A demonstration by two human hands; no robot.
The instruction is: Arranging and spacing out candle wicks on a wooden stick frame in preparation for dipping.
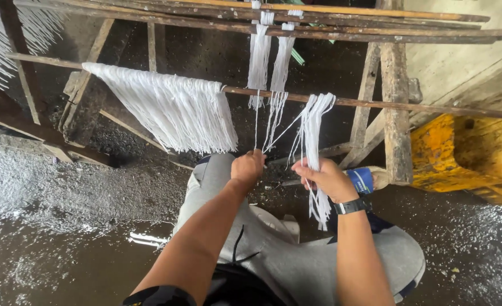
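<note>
White noodle-like strands hang over a thin wooden rod [375, 105] on a rough wooden rack. A wide sheet of strands [171, 107] is spread along the rod's left part. My right hand [326, 178] grips a thick bunch of strands [313, 122] that drapes from the rod and trails below my wrist. My left hand [247, 166] pinches a few thin strands [271, 127] pulled aside from that bunch. Two more bundles [268, 56] hang from upper poles. A dark watch sits on my right wrist.
The wooden rack's posts [395, 113] and upper poles [341, 31] stand just ahead. A yellow container [466, 153] sits at the right. The floor [52, 226] is wet and dark. My grey-trousered knees [296, 255] are bent below my arms. More strands [1, 39] hang at far left.
</note>
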